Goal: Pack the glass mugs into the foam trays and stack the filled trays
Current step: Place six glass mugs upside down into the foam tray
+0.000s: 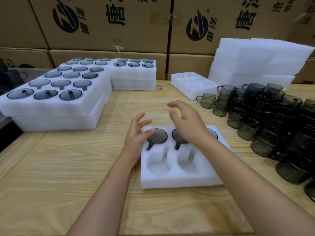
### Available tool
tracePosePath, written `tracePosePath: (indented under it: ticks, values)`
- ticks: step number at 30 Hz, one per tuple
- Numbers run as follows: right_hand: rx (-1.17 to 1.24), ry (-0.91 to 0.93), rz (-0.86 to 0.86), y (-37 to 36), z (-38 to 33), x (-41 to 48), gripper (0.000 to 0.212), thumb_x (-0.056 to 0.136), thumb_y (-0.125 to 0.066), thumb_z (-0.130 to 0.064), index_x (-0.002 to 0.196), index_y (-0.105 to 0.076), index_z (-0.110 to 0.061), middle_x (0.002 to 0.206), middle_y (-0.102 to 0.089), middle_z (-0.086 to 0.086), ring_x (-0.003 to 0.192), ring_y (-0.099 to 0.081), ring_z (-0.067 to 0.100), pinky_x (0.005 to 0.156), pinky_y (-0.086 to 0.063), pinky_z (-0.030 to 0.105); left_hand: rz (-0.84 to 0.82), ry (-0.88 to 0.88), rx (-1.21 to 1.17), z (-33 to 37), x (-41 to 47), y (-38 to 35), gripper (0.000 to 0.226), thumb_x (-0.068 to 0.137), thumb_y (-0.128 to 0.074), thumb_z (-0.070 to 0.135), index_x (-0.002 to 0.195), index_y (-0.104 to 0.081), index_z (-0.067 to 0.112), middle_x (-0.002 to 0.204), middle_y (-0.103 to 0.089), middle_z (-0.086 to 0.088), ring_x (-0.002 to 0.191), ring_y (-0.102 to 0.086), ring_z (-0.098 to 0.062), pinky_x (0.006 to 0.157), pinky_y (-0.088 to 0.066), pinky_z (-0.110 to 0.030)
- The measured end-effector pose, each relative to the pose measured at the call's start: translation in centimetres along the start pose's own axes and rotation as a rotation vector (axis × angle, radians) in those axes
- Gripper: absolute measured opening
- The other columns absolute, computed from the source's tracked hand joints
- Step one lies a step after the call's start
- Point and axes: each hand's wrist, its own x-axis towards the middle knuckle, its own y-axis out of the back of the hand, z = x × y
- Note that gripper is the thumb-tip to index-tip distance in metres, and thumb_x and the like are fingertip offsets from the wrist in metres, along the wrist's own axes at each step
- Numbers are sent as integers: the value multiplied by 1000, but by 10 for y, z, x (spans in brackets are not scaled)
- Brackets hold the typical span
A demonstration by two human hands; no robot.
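- Foam tray [179,181], near centre of the wooden counter [68,167]: far row holds mugs [157,135]; the 2 visible near pockets are vacant.
- Left hand [136,135]: at the tray's far-left corner, fingers [144,123] spread wide, holding nothing.
- Right hand [185,121]: above the far row, fingers loosely curled apart, holding nothing.
- Loose mugs [272,116]: stacked at right.
- Filled trays [56,106]: stacked at far left.
- Unfilled tray [192,84] and foam stack [260,60]: far right.
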Motion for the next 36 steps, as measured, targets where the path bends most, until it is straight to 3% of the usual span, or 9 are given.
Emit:
tracePosePath:
  ticks: [2,5,14,18,24,27,31,33,36]
  values:
    - [-131,-32,70,21,20,6,31,95,-48,-20,124,-57,-14,126,-56,1,105,-51,19,83,-29,18,-2,25,-26,-2,1,1,59,67,-69,20,122,-53,31,111,-69,-2,107,-62,-29,92,-49,-40]
    - [-349,-115,140,50,56,25,32,91,-49,-17,122,-58,-8,126,-55,10,118,-47,26,97,-35,30,5,48,-68,-2,2,0,56,69,-67,16,122,-55,26,105,-72,-6,103,-64,-35,95,-48,-51]
    - [-666,-323,133,102,120,107,45,91,-49,-15,134,-38,-7,136,-40,17,117,-46,38,91,-42,47,52,12,10,-5,8,4,42,83,-57,-13,110,-63,18,96,-74,-5,90,-67,-26,83,-53,-42]
    - [-737,-423,33,107,133,118,29,90,-49,-14,117,-47,-1,109,-53,21,97,-53,37,76,-49,43,95,10,16,-5,12,3,39,82,-58,-13,102,-67,19,95,-74,-3,87,-68,-21,78,-53,-36]
    - [-845,-436,59,104,136,118,14,87,-53,-4,99,-55,2,76,-47,14,73,-48,31,60,-41,35,183,-10,26,-4,14,2,38,81,-60,-12,96,-69,21,95,-74,2,93,-68,-20,82,-54,-35]
    - [-789,-451,161,105,128,116,14,88,-53,-5,92,-60,6,68,-48,15,70,-50,33,62,-44,35,226,-19,36,-2,15,5,37,81,-60,-12,94,-70,21,97,-73,4,97,-68,-16,84,-54,-33]
    - [-454,-461,371,103,100,92,19,87,-53,-9,93,-66,2,88,-63,21,87,-58,38,73,-49,37,237,-18,43,1,16,6,34,81,-60,-10,96,-69,19,100,-72,4,99,-67,-16,85,-54,-32]
    - [-270,-416,468,98,81,69,19,86,-55,-13,95,-70,-4,92,-69,16,93,-61,33,80,-49,34,229,-21,57,3,15,6,33,82,-61,-9,96,-68,20,101,-72,3,99,-67,-15,85,-54,-31]
    - [-98,-324,554,89,54,21,19,85,-62,-24,97,-70,-11,80,-65,0,81,-60,19,76,-43,23,225,-69,92,9,12,5,33,83,-60,-8,96,-67,21,101,-70,3,101,-64,-14,86,-51,-24]
